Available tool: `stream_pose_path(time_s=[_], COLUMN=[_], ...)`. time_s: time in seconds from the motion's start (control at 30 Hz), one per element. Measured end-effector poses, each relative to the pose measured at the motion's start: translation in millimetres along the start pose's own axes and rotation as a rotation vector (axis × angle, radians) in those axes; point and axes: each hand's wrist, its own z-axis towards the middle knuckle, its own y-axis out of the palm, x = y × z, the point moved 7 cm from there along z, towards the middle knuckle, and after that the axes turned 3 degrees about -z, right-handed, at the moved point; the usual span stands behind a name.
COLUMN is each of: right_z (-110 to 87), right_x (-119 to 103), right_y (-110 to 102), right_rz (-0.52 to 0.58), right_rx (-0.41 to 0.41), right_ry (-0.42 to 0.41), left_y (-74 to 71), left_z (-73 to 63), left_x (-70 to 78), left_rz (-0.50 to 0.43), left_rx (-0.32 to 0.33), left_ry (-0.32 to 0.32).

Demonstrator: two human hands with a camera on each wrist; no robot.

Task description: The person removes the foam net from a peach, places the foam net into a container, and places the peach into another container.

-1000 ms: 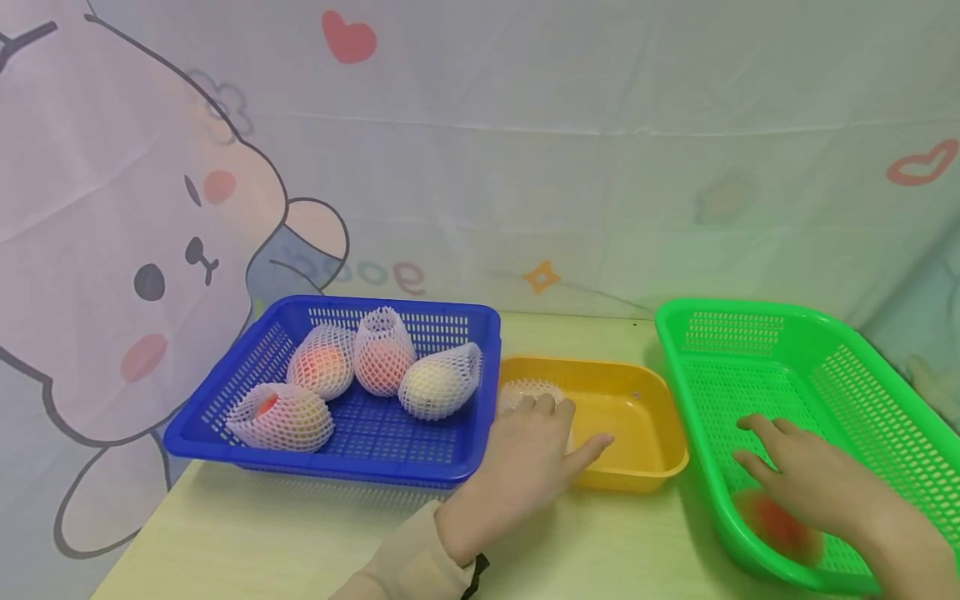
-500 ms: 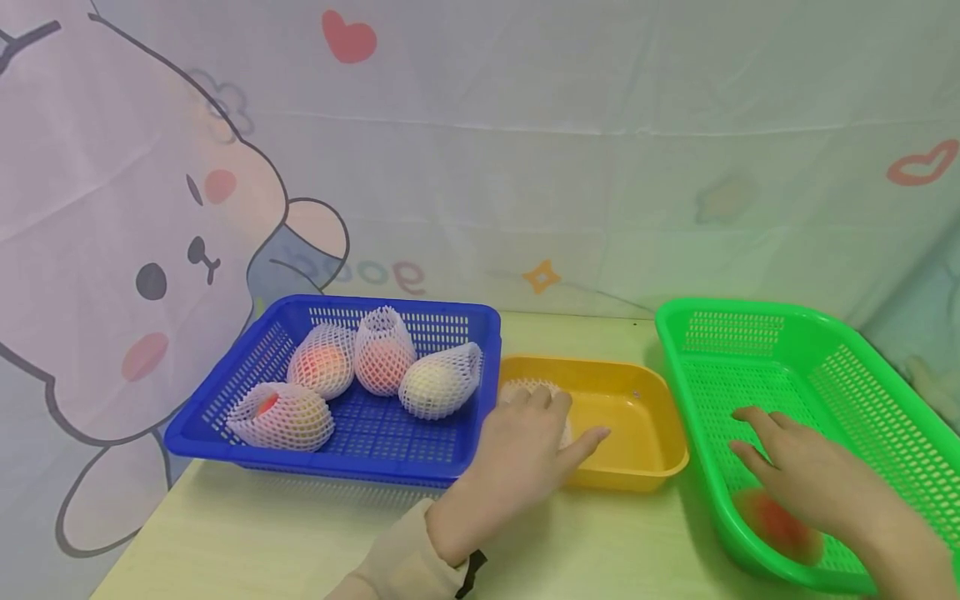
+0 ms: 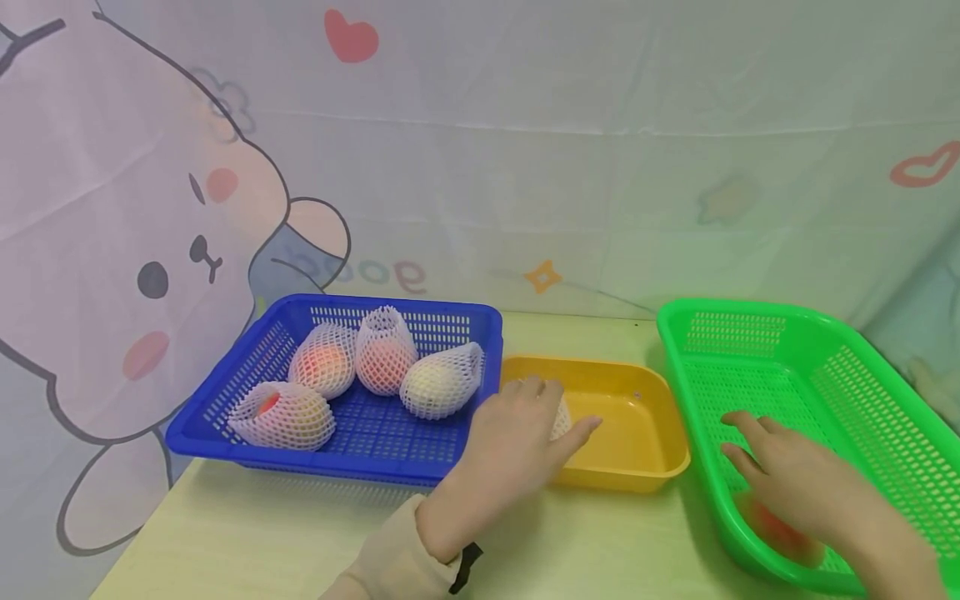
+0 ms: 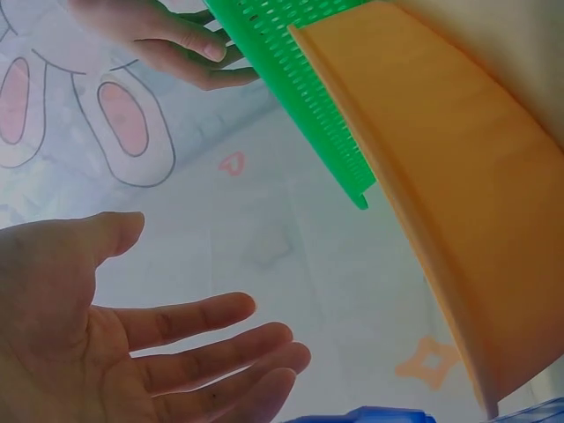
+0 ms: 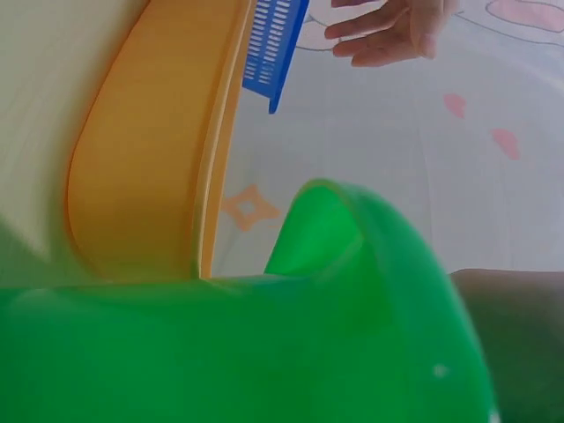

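seemingly a release step: left hand [image 3: 513, 442] over yellow tray [image 3: 626, 429], right hand [image 3: 798, 483] over green basket [image 3: 750, 379], both spread; gripping would call for curling

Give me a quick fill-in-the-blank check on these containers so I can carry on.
The blue basket holds ____ netted fruits.
The yellow tray stands ____ the blue basket and the green basket.
The right grip is over the ____ basket, near the red fruit.
Missing words: four; between; green.
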Motion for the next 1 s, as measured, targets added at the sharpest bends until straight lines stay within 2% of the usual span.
stream_pose_path(time_s=[0.2, 0.47, 0.67, 1.0], right_z=[1.2, 3.1, 1.6, 6.0], right_x=[-5.8, -12.3, -17.6, -28.3], right_y=[4.6, 7.9, 8.5, 11.1], right_rz=[0.000, -0.007, -0.007, -0.065], right_rx=[-0.007, -0.012, -0.008, 0.072], right_ry=[-0.004, 0.001, -0.004, 0.045], left_y=[-6.4, -12.1, -13.5, -11.5], left_z=[-1.0, -1.2, -2.4, -7.8], left_x=[-1.5, -3.1, -6.9, -21.1], left_rz=[-0.002, -0.013, -0.021, -0.035], left_rx=[0.016, 0.083, 0.079, 0.085], left_ry=[0.007, 0.044, 0.047, 0.068])
